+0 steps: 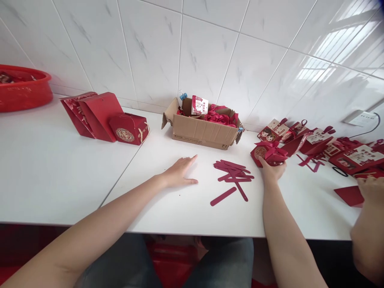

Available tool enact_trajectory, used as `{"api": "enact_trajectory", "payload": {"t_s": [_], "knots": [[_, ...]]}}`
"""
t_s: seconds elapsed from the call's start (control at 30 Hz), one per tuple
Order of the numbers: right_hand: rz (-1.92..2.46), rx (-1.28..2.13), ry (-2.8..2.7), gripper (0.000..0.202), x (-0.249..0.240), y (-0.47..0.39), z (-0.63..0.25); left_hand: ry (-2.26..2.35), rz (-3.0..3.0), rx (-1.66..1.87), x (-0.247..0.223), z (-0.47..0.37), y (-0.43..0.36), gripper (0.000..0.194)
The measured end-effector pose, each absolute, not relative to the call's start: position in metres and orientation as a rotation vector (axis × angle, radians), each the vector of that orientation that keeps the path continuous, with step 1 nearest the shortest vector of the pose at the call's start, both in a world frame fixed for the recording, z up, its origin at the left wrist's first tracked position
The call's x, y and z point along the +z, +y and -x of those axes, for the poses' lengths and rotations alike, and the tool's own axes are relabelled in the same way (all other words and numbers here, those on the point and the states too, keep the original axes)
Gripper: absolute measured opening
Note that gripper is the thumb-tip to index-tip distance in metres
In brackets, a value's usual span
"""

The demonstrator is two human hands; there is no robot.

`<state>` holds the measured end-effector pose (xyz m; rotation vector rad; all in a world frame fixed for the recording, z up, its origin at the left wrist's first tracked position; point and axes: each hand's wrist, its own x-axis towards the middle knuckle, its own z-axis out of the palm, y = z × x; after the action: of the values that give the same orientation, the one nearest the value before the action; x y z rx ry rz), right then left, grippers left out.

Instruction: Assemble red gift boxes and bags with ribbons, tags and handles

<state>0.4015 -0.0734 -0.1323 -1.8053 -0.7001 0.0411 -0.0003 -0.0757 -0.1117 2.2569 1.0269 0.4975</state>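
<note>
My left hand [181,173] rests over the white table with thumb and index finger spread and nothing held. On the right, my right hand [272,171] grips a small red gift box [260,154] with a ribbon bow on top. Between my hands lies a loose pile of dark red strips [234,174], with one strip [223,196] a little apart in front. Behind them stands an open cardboard box [201,132] holding red ribbon [220,117] and a printed card.
Red boxes [102,116] stand at the left, beyond them a red basin [25,90]. Several ribboned boxes [318,142] line the wall at right. Another person's hand [372,188] is by a red piece [349,195] at the right edge.
</note>
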Motion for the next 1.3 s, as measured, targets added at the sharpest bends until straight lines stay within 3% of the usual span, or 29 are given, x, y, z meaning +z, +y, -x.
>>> {"api": "enact_trajectory", "payload": {"t_s": [0.07,0.13,0.27,0.33,0.4,0.53,0.7,0.9,1.0,1.2,1.3], "knots": [[1.894,0.08,-0.607,0.117,-0.132,-0.075,-0.4,1.036,-2.232,0.543,-0.11,0.0,-0.076,0.095],[1.939,0.113,-0.55,0.122,-0.129,-0.075,-0.397,1.05,-2.216,0.736,-0.103,0.003,-0.073,0.078],[1.963,0.141,-0.534,0.129,-0.124,-0.074,-0.391,1.365,-1.984,1.631,-0.068,0.04,-0.048,0.029],[1.918,0.101,-0.562,0.12,-0.121,-0.074,-0.388,1.625,-1.686,1.998,-0.046,0.076,-0.027,0.03],[1.811,-0.042,-0.665,0.105,-0.118,-0.076,-0.382,1.967,-1.417,2.153,-0.026,0.119,-0.007,0.044],[1.587,-0.373,-0.939,0.089,-0.108,-0.081,-0.367,2.273,-1.128,1.999,-0.006,0.188,0.017,0.058],[1.576,-0.357,-1.12,0.085,-0.103,-0.082,-0.35,2.372,-1.335,1.699,-0.001,0.211,0.02,0.052],[1.551,-0.42,-1.107,0.079,-0.094,-0.083,-0.341,2.339,-1.44,1.938,0.038,0.204,-0.003,0.031],[1.495,-0.499,-1.031,0.073,-0.082,-0.088,-0.334,2.453,-1.859,2.029,0.07,0.188,-0.03,0.022],[1.329,-0.492,-1.124,0.065,-0.073,-0.089,-0.306,1.854,-2.219,2.118,0.078,0.107,-0.076,0.027],[1.236,-0.318,-1.317,0.064,-0.08,-0.087,-0.288,1.361,-1.975,1.762,0.046,0.06,-0.075,0.027]]}}
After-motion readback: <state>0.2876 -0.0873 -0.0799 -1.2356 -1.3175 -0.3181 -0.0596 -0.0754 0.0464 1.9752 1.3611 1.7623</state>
